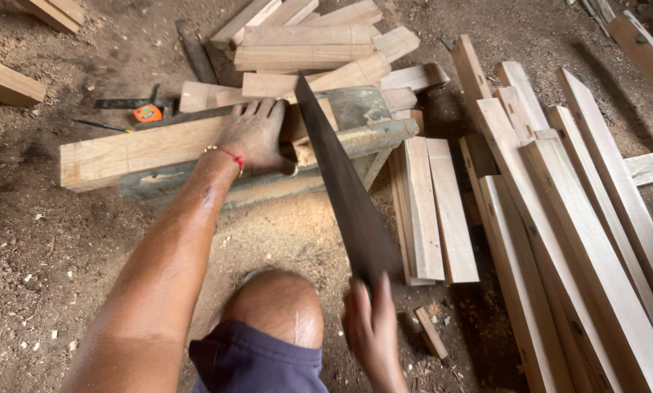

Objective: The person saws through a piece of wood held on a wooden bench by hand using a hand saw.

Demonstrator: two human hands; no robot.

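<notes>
At the bottom of the frame, right of centre, the right hand [373,331] is clenched around the handle of a handsaw [344,189], and the fingers hide that handle completely. The dark blade runs up toward the centre, its tip against a wooden beam [133,151] lying left of centre. The left hand [256,136] presses flat on the beam with fingers spread, covering the stretch beside the cut; the bench [373,135] beneath is mostly hidden.

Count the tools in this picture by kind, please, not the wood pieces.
Handsaw, held in the right hand: 1
Orange tape measure: 1
Metal square: 1
Pencil-like stick: 1
Total: 4
</notes>
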